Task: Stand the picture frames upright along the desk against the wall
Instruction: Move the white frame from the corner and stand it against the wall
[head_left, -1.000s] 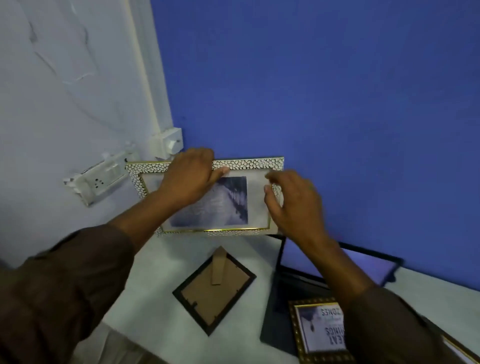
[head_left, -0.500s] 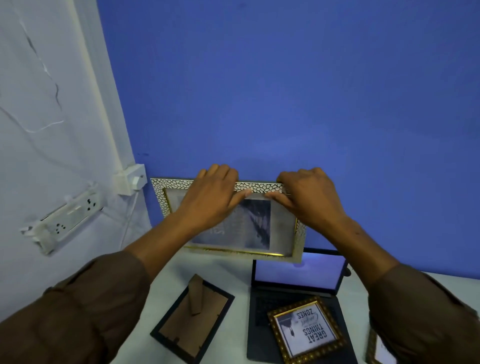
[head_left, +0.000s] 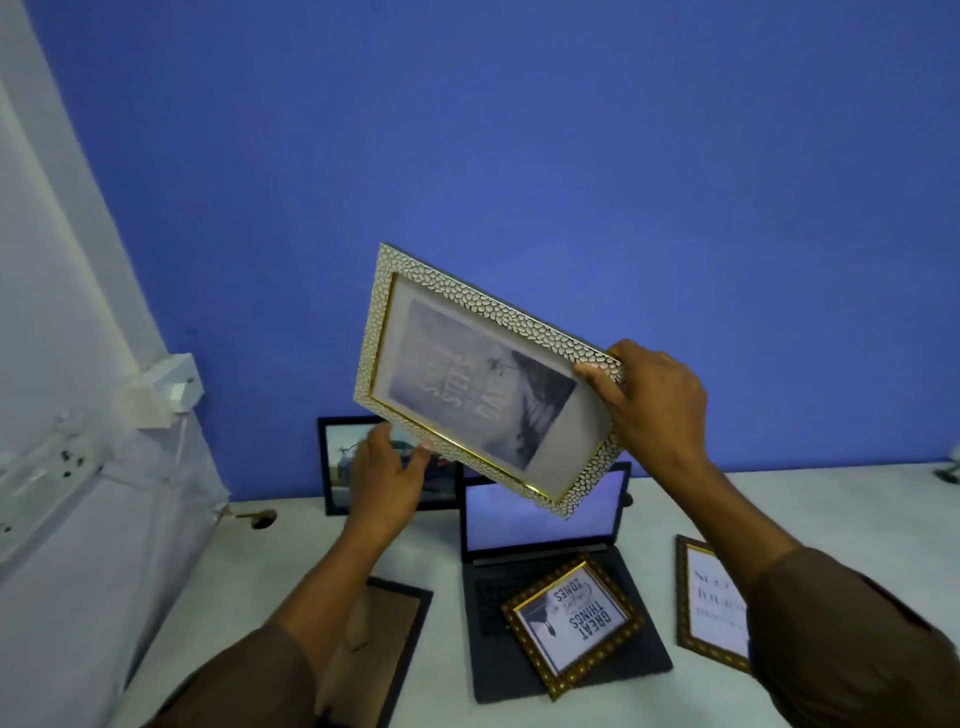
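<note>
I hold a white pebble-textured picture frame (head_left: 483, 384) with a gold inner rim up in the air, tilted in front of the blue wall (head_left: 519, 156). My right hand (head_left: 654, 405) grips its right corner. My left hand (head_left: 387, 483) pinches its lower edge near the left corner. Behind my left hand a black frame (head_left: 337, 462) stands upright against the wall on the white desk (head_left: 779, 509). A small gold frame (head_left: 574, 626) lies on the laptop keyboard. A dark gold-trimmed frame (head_left: 711, 603) lies flat at the right. A black frame (head_left: 400, 623) lies face down, its stand showing.
An open laptop (head_left: 540, 519) sits mid-desk with its screen near the wall. On the white left wall are a socket box (head_left: 166, 389) and a power strip (head_left: 47, 467). A small dark object (head_left: 262, 517) lies by the left corner.
The white frame has gone from standing against the wall to lifted and tilted in the air. My left hand slid from its top edge to its lower edge. The view shifted right.
</note>
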